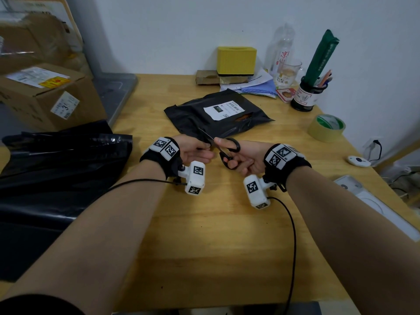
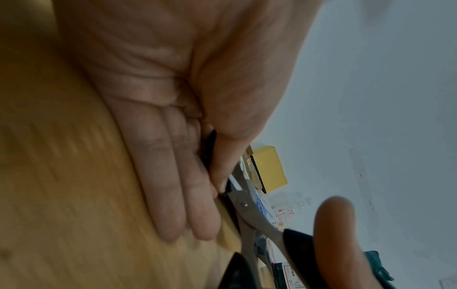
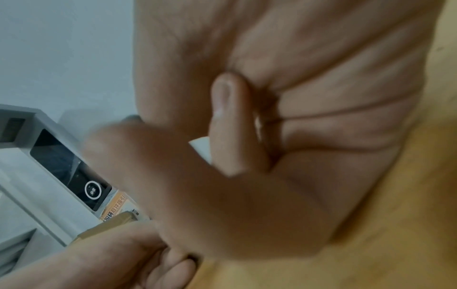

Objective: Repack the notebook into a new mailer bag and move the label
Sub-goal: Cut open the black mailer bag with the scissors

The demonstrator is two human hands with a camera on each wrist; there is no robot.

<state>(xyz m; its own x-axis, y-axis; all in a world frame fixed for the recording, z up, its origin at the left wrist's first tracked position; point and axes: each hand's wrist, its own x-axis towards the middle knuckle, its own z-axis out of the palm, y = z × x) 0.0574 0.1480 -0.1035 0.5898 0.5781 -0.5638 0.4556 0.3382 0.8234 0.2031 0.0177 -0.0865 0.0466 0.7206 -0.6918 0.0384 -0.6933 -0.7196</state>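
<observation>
Now scissors point(image 1: 221, 146) blades up-left, diagonal.

Label point(image 1: 223, 110) print too small to read — notebook hidden inside the mailer point(image 1: 216, 114).

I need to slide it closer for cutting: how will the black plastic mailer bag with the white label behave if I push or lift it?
The black plastic mailer bag looks wrinkled and glossy, so probably floppy at its edges and fairly slippery on the wooden table. Its flat bulge suggests something stiff inside, so the middle likely stays rigid. Already torn beside the white label, it may rip further.
</observation>
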